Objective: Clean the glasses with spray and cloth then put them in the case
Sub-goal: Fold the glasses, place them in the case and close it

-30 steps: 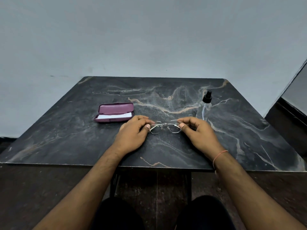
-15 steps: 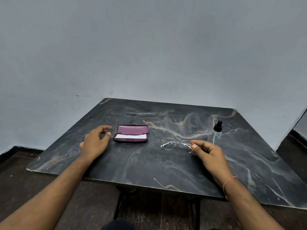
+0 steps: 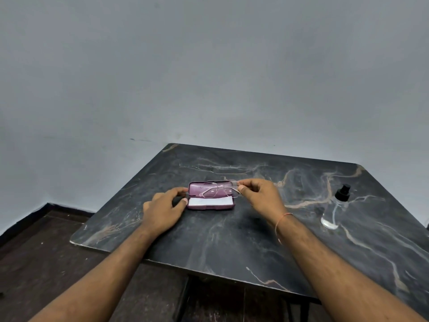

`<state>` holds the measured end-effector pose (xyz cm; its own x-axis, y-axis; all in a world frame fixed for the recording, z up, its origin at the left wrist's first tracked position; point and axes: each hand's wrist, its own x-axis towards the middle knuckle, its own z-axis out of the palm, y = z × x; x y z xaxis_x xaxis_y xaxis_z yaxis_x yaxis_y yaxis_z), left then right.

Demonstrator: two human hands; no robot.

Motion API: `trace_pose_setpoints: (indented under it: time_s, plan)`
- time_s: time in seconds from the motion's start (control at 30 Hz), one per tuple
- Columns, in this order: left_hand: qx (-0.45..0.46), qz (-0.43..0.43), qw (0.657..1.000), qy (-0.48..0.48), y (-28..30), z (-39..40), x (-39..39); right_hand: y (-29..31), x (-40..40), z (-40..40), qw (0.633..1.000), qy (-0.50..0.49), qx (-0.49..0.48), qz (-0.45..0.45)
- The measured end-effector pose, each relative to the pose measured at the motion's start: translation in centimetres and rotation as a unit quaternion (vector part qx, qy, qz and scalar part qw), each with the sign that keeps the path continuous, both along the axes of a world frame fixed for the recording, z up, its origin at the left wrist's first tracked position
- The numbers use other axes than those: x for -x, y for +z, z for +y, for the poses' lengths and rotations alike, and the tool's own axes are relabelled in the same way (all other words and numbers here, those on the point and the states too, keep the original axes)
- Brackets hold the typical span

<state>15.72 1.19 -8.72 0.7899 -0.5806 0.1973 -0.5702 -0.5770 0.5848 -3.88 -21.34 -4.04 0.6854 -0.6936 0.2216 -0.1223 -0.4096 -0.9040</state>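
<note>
A purple glasses case (image 3: 210, 207) lies open on the dark marble table (image 3: 232, 240), with a white cloth (image 3: 210, 201) in its near half. My right hand (image 3: 260, 196) pinches the thin wire-framed glasses (image 3: 216, 189) by their right end and holds them just over the case's raised lid. My left hand (image 3: 164, 206) grips the left end of the case, thumb and fingers around its edge. A clear spray bottle (image 3: 335, 209) with a black nozzle stands at the right of the table, apart from both hands.
A plain grey wall stands close behind the table. The table's left corner (image 3: 73, 240) and front edge are near my arms, with dark floor below. A thin orange thread circles my right wrist.
My right hand carried the glasses left from the table's middle to over the case. My left hand moved in and took hold of the case's left end. The camera view shifted.
</note>
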Motion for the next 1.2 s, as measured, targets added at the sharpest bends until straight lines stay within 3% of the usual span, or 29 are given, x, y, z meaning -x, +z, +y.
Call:
trace_pose_setpoints:
  time_s: [0.43, 0.67, 1.03, 1.2]
  plan:
    - [0.008, -0.004, 1.0, -0.008, -0.5, -0.1, -0.5, -1.1, -1.6, 1.3, 0.994, -0.006, 0.052, 0.092]
    - [0.006, -0.001, 1.0, -0.008, -0.4, -0.1, -0.4, -1.6, -1.5, 1.8, 0.981, -0.006, 0.137, 0.136]
    - [0.007, -0.002, 1.0, -0.008, -0.3, -0.1, -0.3, -0.8, -2.7, 0.7, 0.975, -0.004, 0.188, 0.121]
    - [0.01, -0.003, 1.0, -0.009, 0.0, 0.0, -0.2, 1.1, -3.1, 0.0, 0.958, 0.086, 0.171, 0.214]
